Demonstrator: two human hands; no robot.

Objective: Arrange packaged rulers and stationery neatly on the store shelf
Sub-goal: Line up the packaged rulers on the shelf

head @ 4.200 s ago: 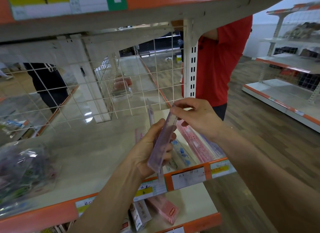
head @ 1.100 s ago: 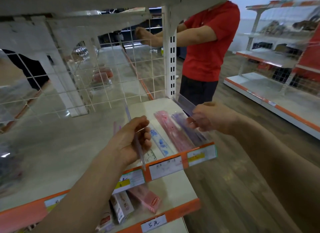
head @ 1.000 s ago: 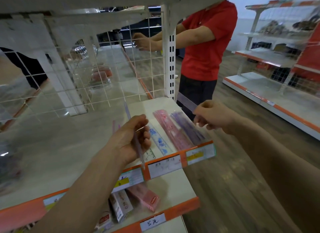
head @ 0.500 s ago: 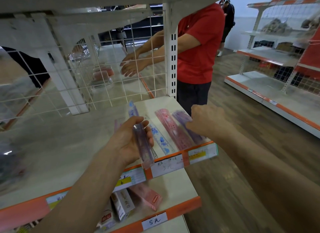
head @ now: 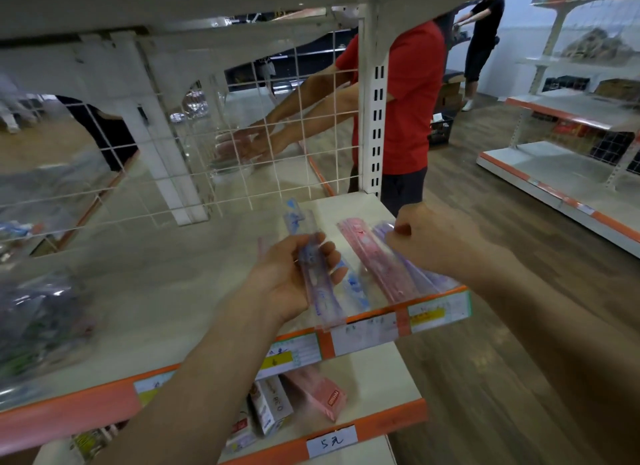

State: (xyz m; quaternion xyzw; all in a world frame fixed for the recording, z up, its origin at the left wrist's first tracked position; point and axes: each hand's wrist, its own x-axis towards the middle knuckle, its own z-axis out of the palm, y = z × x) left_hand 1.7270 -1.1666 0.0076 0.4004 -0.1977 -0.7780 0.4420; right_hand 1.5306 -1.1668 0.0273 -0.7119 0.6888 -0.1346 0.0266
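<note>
My left hand [head: 287,277] grips a small stack of clear packaged rulers [head: 313,274] with blue and purple print, tilted up over the cream shelf [head: 166,277]. Flat at the shelf's right end lie a blue-printed ruler pack [head: 355,286], a pink ruler pack [head: 379,267] and a purple ruler pack [head: 420,274], side by side against the orange front lip. My right hand [head: 440,243] rests over the purple pack with its fingers curled, pinching that pack's far end.
A wire grid [head: 277,135] and a white slotted post [head: 373,118] back the shelf. Behind them a person in a red shirt [head: 412,101] reaches onto the neighbouring shelf. A clear bag of goods [head: 34,322] lies left. Boxes [head: 311,392] sit on the lower shelf.
My right hand brought a purple ruler pack down onto the purple pile at the shelf's right end. My left hand turned its ruler stack face up and raised it slightly.
</note>
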